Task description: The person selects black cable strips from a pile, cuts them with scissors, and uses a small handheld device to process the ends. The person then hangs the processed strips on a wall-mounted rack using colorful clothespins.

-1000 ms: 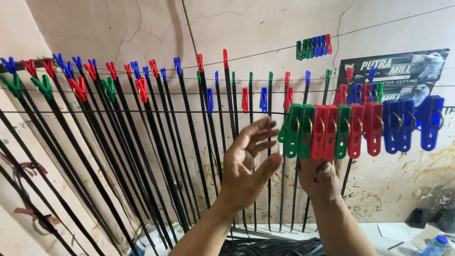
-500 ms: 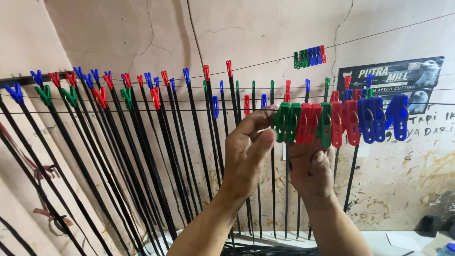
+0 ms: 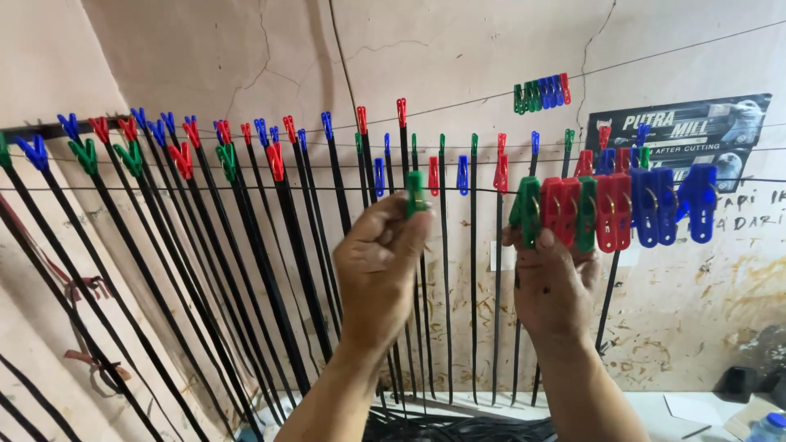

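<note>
Your left hand (image 3: 381,266) is raised to the wire (image 3: 246,188), its fingers (image 3: 393,225) curled in tight and pinching a green peg (image 3: 416,194) at their tips. That peg stands upright right at the wire, just above your thumb; whether it already grips the wire you cannot tell.

Your right hand (image 3: 553,286) is up beside it, a little apart, with its fingers closed loosely against the bottom of a row of pegs (image 3: 610,209) bunched on the same wire. The nearest peg above those fingertips is green, then red, green, red and blue ones run off to the right. How firmly the hand grips them is hidden behind the pegs.

Between your two hands and behind them hang black strips (image 3: 473,278), each clipped at the top by a small coloured peg; more of them fan out to the left of your left hand.
</note>
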